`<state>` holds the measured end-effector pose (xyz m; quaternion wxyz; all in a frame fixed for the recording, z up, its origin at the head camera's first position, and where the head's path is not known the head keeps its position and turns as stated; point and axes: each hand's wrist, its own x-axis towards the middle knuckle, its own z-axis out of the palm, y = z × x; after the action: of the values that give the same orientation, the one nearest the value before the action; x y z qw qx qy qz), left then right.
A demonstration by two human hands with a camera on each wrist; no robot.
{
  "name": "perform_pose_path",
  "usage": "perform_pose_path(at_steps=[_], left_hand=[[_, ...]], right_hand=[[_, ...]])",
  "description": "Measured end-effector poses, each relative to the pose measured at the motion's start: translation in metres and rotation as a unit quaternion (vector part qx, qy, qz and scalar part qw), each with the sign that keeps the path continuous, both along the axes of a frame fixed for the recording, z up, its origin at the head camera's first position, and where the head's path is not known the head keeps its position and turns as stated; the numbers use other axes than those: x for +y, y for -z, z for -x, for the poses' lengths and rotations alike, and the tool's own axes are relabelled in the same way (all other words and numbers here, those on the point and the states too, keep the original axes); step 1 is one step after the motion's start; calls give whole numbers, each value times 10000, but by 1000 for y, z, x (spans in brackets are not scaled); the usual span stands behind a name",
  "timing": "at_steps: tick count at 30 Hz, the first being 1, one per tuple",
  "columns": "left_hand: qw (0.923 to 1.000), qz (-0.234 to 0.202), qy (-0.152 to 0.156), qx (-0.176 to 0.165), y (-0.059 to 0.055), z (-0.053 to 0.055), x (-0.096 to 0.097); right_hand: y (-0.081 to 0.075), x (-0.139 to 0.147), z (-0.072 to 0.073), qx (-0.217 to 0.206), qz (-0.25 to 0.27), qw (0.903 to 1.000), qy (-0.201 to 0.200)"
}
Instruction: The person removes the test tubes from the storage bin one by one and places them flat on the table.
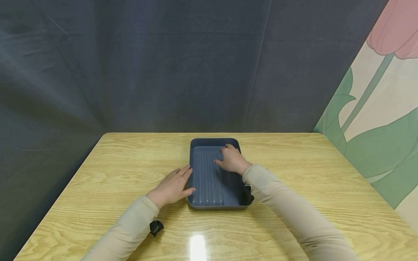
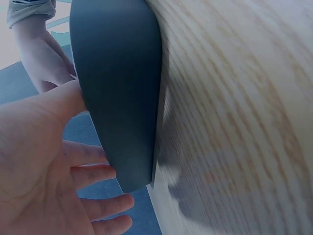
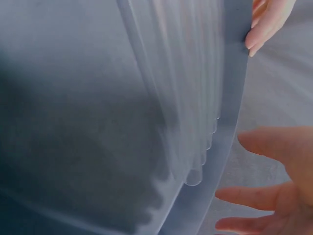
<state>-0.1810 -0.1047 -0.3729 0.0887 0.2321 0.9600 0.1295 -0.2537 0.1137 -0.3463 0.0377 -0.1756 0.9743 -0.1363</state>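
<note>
A dark blue-grey rectangular tray (image 1: 233, 188) lies on the table, its long sides running away from me. Several long glossy ridges (image 1: 207, 177) with rounded ends run lengthwise in its left part. My left hand (image 1: 173, 185) is at the tray's left side, thumb and fingers spread; in the left wrist view the fingertips (image 2: 110, 171) reach the outer wall (image 2: 120, 88). Over the far right part of the tray is my right hand (image 1: 232, 159), thumb and fingers apart. The right wrist view shows these fingers (image 3: 254, 196) extended, with nothing between them.
The pale wood-grain table (image 1: 130, 159) extends on both sides of the tray. Behind and to the left hangs a dark curtain (image 1: 183, 72). A panel with a painted tulip (image 1: 375, 108) stands at the right. Both wrists wear a small black device (image 1: 156, 227).
</note>
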Motion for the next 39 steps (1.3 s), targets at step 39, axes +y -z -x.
perform_pose_path(at_steps=[39], left_hand=[[9999, -4, -99, -62, -2, -1, 2]], right_hand=[[17, -5, 3, -213, -399, 9990, 46]])
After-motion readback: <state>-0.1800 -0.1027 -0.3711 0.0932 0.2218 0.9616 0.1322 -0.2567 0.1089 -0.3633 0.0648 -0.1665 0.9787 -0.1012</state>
